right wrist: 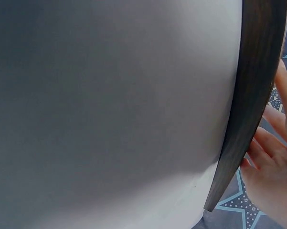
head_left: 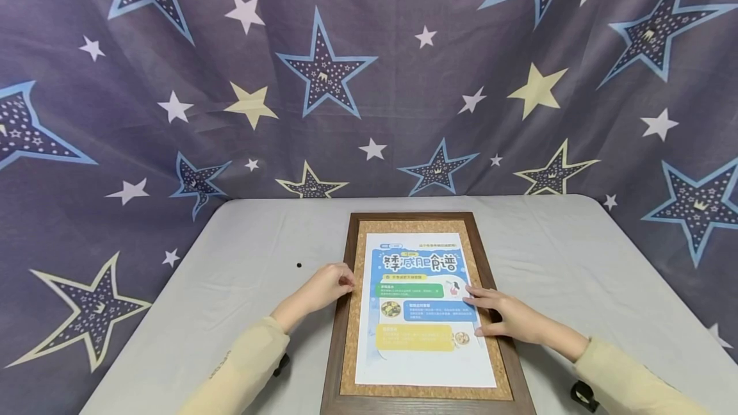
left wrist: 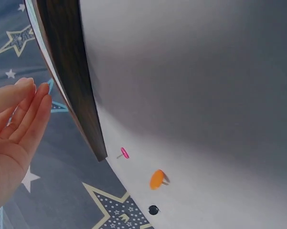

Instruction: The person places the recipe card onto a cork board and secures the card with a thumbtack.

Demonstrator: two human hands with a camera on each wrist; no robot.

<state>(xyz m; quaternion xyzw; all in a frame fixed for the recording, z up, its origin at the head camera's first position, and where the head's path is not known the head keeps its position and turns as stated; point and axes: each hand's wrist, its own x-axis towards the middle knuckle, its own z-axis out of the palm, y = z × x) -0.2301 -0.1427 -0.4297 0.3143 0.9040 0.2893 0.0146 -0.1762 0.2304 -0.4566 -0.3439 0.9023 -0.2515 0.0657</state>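
A printed poster [head_left: 426, 367] lies on a cork board [head_left: 350, 338] with a dark wooden frame [head_left: 339, 357]. My left hand [head_left: 327, 285] is at the frame's left side, its fingers bent and thumb close to the fingertips. In the left wrist view no object shows between these fingers. My right hand [head_left: 507, 317] rests on the poster's right edge, fingers extended and spread. Left of the board lie a pink pushpin [left wrist: 124, 152], an orange pushpin [left wrist: 157, 180] and a small black piece [left wrist: 153, 210], seen as a dot in the head view.
The board lies on a table with a light grey cloth [head_left: 254, 235]. Behind the table hangs a purple-grey curtain with stars [head_left: 392, 82]. Dark bands show at both wrists, the right one [head_left: 585, 396] by the sleeve.
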